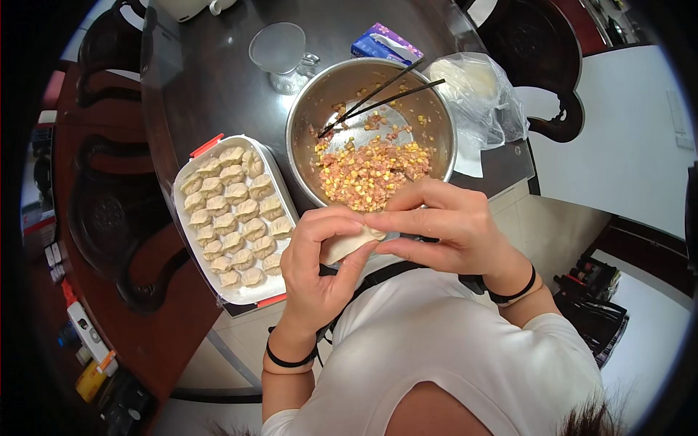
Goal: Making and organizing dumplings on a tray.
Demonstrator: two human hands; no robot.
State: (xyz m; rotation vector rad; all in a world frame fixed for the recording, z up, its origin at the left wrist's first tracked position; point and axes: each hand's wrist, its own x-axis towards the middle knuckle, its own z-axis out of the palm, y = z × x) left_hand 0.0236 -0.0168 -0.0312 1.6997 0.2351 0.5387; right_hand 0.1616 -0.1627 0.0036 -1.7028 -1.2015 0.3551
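A folded dumpling (pixel 344 246) is held between both hands, in front of the bowl's near rim. My left hand (pixel 322 261) supports it from the left, thumb below and fingers above. With thumb and fingertips, my right hand (pixel 447 229) pinches its right end. Behind them a large stainless steel bowl (pixel 443 158) holds meat filling with corn kernels (pixel 371 174). Two dark chopsticks (pixel 398 97) lean inside the bowl, crossing near their lower ends. Left of the hands, a white tray (pixel 245 294) with red clips carries several rows of pleated dumplings (pixel 236 193).
Beyond the bowl stand a glass cup (pixel 289 82) with a handle and a blue and purple tissue pack (pixel 384 43). A clear plastic bag (pixel 485 98) with pale dough-like contents lies at the bowl's right. Dark carved chairs (pixel 109 218) flank the dark table (pixel 218 82).
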